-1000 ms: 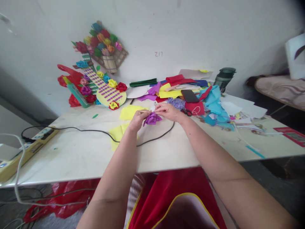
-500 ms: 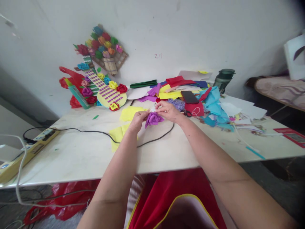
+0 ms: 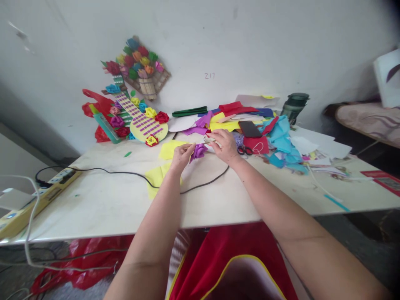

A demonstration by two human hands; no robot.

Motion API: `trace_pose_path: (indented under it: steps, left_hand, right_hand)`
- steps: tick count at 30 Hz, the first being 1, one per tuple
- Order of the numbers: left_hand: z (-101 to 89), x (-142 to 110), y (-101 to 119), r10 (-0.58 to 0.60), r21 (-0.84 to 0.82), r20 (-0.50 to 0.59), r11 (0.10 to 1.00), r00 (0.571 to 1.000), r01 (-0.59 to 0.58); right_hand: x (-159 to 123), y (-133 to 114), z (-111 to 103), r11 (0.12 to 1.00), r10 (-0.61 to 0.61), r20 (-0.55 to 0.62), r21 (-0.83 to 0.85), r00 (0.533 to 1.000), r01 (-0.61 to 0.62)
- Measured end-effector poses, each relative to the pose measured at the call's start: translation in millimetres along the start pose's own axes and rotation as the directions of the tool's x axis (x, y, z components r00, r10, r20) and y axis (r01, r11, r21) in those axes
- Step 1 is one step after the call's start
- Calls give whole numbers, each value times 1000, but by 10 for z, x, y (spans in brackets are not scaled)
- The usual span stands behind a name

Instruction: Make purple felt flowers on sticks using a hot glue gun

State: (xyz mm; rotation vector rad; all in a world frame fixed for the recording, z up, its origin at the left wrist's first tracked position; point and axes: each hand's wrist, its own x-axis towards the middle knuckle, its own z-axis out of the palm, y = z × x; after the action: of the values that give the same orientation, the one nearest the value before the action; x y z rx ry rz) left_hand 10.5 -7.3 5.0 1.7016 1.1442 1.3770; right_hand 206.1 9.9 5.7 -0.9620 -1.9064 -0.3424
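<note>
Gripping the purple paper flower (image 3: 198, 151) with my left hand (image 3: 181, 157), apparently to steady it, I hold it over the table (image 3: 215, 204); my right hand (image 3: 224, 146) curls beside it, holding what I cannot tell. Scissors (image 3: 245, 150) lie near, probably for reach.

You have a dark green bottle (image 3: 294, 109) standing to the right of the black phone (image 3: 249, 129). Well to the phone's left, you see a guitar-shaped ornament (image 3: 148, 128) and, nearer you, a yellow power strip (image 3: 53, 192).
</note>
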Motion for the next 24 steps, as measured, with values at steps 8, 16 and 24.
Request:
trace_pose_path:
  steps: [8, 16, 24]
  left_hand:
    - [12, 73, -144, 81, 184, -154, 982, 985, -52]
    - [-22, 130, -172, 187, 360, -260, 929, 947, -85]
    - [-41, 125, -127, 118, 381, -327, 925, 938, 16]
  right_hand:
    - [-26, -52, 23, 966, 244, 248, -144, 938, -213]
    - [-25, -53, 108, 877, 454, 556, -419, 696, -237]
    - [-36, -94, 203, 845, 505, 520, -460, 689, -272]
